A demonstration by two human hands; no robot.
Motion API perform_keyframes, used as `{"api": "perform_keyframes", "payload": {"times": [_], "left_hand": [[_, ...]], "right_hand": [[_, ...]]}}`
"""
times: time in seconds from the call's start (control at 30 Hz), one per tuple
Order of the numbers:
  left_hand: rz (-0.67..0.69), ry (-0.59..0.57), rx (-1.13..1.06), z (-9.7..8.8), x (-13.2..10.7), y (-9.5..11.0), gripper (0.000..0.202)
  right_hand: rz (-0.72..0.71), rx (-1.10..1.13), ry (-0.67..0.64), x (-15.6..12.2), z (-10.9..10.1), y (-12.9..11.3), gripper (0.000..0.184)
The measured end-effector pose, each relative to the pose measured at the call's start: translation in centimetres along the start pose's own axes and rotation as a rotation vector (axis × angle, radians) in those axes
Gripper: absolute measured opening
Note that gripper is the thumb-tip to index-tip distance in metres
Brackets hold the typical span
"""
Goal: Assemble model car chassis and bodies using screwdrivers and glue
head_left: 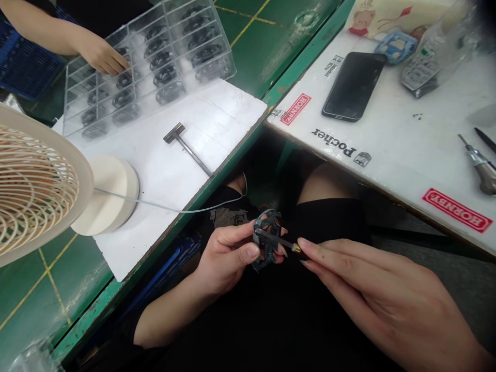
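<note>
Left grip: I see the left hand (227, 256) closed on a black openwork part (271, 250), thumb on its near face.
Right grip: The right hand (375, 289) pinches a slim flat file (284, 243) beside its brass collar (296, 248).
File tip: Lies across the part's opening; contact seems likely, though I cannot confirm it from here.
Part location: Above the lap, off both desks.
Right desk (406, 150): Black smartphone (354, 85), lying flat.
Left desk (236, 116): Fan (34, 178), T-shaped metal tool (191, 154), clear compartment tray (229, 70) with black parts; a co-worker's hand (104, 56) at the tray.
</note>
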State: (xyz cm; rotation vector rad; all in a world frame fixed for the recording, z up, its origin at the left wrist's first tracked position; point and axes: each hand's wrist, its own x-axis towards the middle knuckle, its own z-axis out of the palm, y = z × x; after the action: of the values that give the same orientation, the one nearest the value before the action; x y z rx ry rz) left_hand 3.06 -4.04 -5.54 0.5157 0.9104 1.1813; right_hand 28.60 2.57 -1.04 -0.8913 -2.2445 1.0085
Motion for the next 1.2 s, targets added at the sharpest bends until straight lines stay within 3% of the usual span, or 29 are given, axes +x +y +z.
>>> {"api": "perform_keyframes", "payload": {"times": [0.4,0.63,0.87,1.07,1.2], "left_hand": [[0.109,-0.016,0.076,-0.9,-0.5,-0.6,0.041],[0.095,-0.005,0.141,-1.3,-0.7,-0.7,0.042],[0.055,-0.026,0.066,-0.9,-0.7,0.0,0.038],[-0.052,-0.069,-0.121,-0.6,-0.7,0.0,0.036],[-0.043,-0.054,-0.112,-0.7,-0.1,-0.4,0.050]], "right_hand": [[-0.006,0.010,-0.022,0.2,0.0,-0.1,0.039],[-0.008,0.005,-0.015,0.3,0.0,-0.1,0.040],[-0.033,-0.041,-0.004,0.4,0.0,-0.2,0.039],[-0.090,-0.048,0.031,0.8,0.1,0.5,0.048],[-0.245,-0.016,0.063,1.7,0.8,1.4,0.055]]}}
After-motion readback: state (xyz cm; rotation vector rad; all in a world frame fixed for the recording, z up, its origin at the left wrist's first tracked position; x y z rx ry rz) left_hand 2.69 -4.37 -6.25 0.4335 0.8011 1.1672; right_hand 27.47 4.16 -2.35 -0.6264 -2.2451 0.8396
